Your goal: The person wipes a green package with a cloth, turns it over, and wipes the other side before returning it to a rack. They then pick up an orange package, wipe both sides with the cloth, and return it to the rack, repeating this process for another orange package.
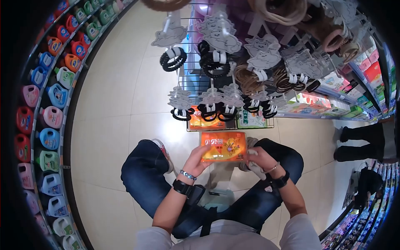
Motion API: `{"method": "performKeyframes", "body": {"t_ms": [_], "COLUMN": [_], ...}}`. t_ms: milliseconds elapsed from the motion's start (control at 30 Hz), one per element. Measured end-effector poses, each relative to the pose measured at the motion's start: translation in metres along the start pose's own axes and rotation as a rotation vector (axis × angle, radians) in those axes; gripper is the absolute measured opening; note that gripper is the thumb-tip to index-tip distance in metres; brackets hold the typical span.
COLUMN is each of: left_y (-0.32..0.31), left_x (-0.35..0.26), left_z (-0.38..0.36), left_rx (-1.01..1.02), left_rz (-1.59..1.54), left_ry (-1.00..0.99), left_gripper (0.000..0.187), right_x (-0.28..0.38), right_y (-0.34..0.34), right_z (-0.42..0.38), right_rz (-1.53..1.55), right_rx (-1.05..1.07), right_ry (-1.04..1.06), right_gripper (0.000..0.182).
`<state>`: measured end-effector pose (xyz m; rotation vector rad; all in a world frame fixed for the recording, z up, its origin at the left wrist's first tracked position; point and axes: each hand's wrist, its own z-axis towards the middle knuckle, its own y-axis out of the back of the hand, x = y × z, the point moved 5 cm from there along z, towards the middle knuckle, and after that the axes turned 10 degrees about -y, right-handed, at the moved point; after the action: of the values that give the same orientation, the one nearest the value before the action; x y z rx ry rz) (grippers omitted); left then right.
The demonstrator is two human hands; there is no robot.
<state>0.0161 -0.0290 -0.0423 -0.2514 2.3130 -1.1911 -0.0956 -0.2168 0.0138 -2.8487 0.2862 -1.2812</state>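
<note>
An orange packet [224, 146] with a cartoon figure and white lettering is held up between both hands, over my spread knees. My left hand [198, 159] grips its lower left edge, the thumb on the front. At its right edge, my right hand [261, 159] has its fingers bent round the side; something pale, which I cannot make out, shows beneath those fingers. Just beyond the packet, another orange packet [200, 123] lies at the bottom of the wire rack [227, 129], beside a green and white packet [252, 120].
Hair ties [173, 59] on white cards hang from the rack's hooks above the packet. Shelves of detergent bottles [51, 139] curve along the left. Boxed goods [321, 102] fill shelves at the right. One person in dark trousers [360, 143] stands at the right, another [368, 185] lower down.
</note>
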Motion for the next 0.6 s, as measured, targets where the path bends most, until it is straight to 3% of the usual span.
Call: {"method": "performKeyframes", "body": {"t_ms": [67, 100, 133, 200, 333, 367, 433, 500, 600], "left_y": [-0.002, -0.005, -0.007, -0.014, -0.023, -0.028, -0.032, -0.029, -0.026], "left_x": [0.003, 0.000, -0.002, -0.013, -0.025, -0.023, -0.025, -0.028, -0.035], "left_z": [-0.004, -0.008, -0.009, -0.010, -0.017, -0.018, -0.023, -0.024, -0.026], "left_rx": [0.056, 0.028, 0.030, 0.122, 0.081, 0.072, 0.056, 0.025, 0.039], "left_rz": [0.164, 0.165, 0.179, 0.251, 0.358, 0.370, 0.314, 0.306, 0.239], "left_ry": [-0.030, -0.021, -0.008, -0.183, -0.251, -0.227, -0.240, -0.276, -0.318], "left_gripper": [0.033, 0.035, 0.035, 0.035, 0.043, 0.043, 0.043, 0.040, 0.034], "right_x": [0.016, 0.026, 0.042, 0.085, 0.122, 0.129, 0.132, 0.131, 0.135], "right_y": [-0.003, 0.007, 0.006, -0.007, -0.079, -0.095, -0.112, -0.124, -0.134], "right_z": [-0.019, -0.030, -0.053, -0.101, -0.186, -0.200, -0.219, -0.222, -0.234], "right_rz": [-0.407, -0.747, -0.850, -0.770, -1.101, -1.004, -0.975, -1.015, -0.804], "right_rx": [-0.088, -0.344, -0.656, -0.835, -0.562, -0.541, -0.516, -0.494, -0.680], "right_ry": [0.224, 0.393, 0.468, 0.594, 1.290, 1.427, 1.569, 1.570, 1.897], "right_gripper": [0.022, 0.023, 0.022, 0.020, 0.022, 0.019, 0.017, 0.017, 0.037]}}
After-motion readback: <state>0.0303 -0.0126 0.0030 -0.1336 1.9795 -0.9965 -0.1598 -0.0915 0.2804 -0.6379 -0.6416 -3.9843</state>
